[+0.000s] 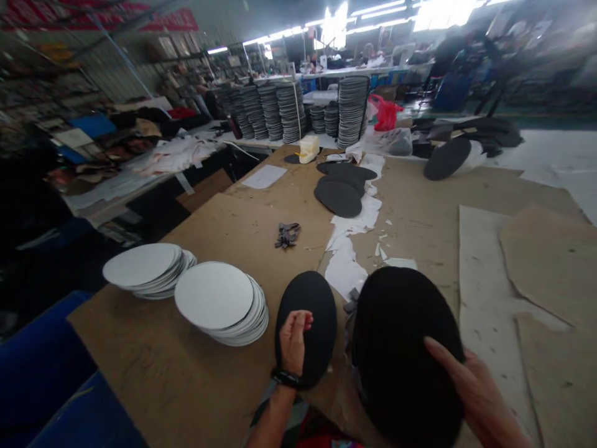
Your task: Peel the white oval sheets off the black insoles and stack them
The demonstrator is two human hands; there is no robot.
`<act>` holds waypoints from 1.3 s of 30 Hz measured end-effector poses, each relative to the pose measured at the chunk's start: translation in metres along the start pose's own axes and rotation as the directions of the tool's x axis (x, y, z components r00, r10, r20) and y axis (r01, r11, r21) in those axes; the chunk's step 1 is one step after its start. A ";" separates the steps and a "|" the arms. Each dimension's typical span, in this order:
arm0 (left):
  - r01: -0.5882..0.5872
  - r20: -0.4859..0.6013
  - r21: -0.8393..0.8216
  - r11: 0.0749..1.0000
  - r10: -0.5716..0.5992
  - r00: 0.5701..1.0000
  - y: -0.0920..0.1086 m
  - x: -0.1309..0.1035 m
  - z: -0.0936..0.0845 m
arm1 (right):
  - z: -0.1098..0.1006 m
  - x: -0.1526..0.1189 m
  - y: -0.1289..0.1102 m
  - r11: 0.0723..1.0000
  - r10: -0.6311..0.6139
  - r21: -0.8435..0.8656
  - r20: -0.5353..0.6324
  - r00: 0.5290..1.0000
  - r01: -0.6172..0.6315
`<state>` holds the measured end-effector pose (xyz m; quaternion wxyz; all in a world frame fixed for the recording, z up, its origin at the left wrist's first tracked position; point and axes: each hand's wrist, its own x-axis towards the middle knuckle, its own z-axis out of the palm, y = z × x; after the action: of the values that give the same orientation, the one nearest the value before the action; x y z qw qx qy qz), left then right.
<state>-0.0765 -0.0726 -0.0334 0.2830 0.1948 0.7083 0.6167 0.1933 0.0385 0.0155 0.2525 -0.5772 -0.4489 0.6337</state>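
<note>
A large black oval piece [405, 348] is in my right hand [459, 373], the thumb on its face and the other fingers behind it. My left hand [295, 339], with a dark band at the wrist, is over a smaller black oval [319, 330] lying on the brown table. Its fingers are curled together, and whatever they may hold is too small to make out. Two stacks of white ovals, one nearer [214, 295] and one farther left [142, 264], rest to the left of my hands. Small dark scraps [287, 235] lie ahead.
Several dark ovals [339, 196] overlap farther up the table [247, 218], beside torn white paper [345, 264]. Tall stacks of ovals [352, 112] and a red bag [385, 113] stand at the back. Brown sheets [550, 261] lie at the right.
</note>
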 end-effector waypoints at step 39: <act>-0.513 0.330 0.472 0.717 0.396 0.857 -0.003 -0.010 -0.007 | 0.020 0.075 0.039 0.530 -0.339 -0.835 -0.048 0.940 0.149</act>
<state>-0.0736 -0.0846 -0.0345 0.1259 0.4980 0.7501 0.4166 0.1663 0.0781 -0.0571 0.0867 -0.6204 -0.7391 0.2477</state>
